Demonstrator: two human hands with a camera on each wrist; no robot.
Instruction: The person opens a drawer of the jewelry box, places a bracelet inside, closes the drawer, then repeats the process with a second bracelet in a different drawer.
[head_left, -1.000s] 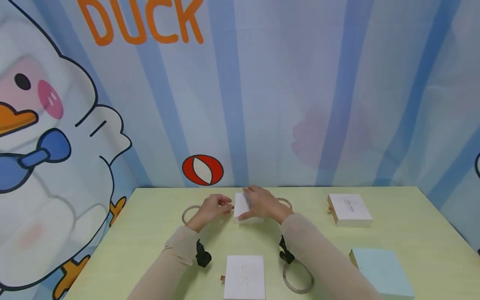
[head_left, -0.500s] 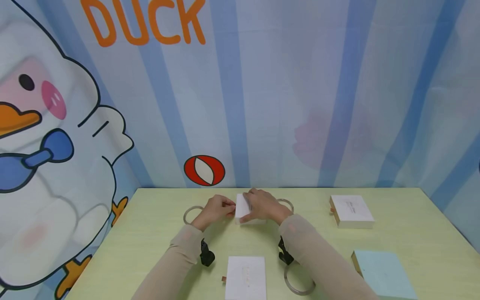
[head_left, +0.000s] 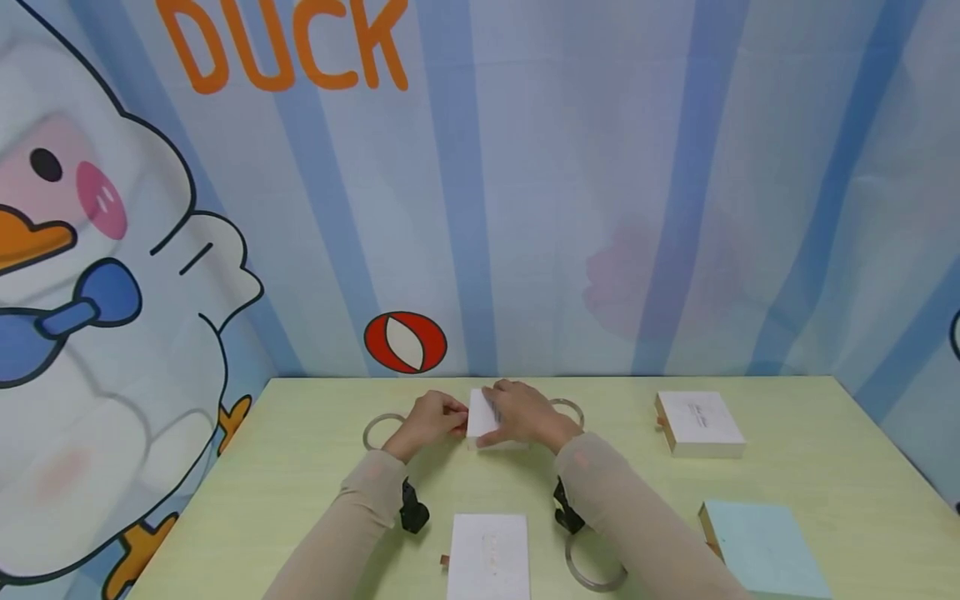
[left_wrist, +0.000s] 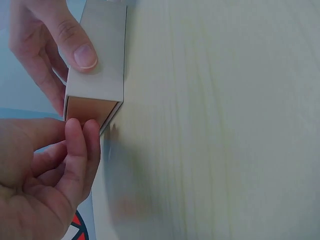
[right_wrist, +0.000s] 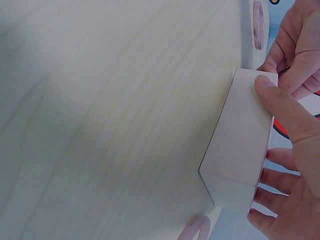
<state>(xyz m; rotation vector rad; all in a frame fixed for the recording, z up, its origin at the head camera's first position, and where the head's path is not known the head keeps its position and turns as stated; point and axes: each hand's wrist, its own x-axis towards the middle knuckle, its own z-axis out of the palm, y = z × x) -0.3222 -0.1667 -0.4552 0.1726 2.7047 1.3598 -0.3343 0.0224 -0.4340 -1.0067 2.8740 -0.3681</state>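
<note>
A white drawer-style box sits near the back edge of the table, between both hands. My right hand grips it, thumb on the near side and fingers on the far side, as the right wrist view shows on the box. At the box's left end my left hand has its fingertips pinched together against the brown drawer front. The small pull tab there is hidden behind those fingertips. In the left wrist view the drawer front lies about flush with the sleeve's edge.
Grey rings lie left of the hands, behind the right wrist and at the front. Two more white boxes lie at the back right and front middle. A light-blue box is at front right.
My left hand has moved slightly right, its fingertips closing over the tab at the box's left end. The right hand keeps its grip, and the box stays in place.
</note>
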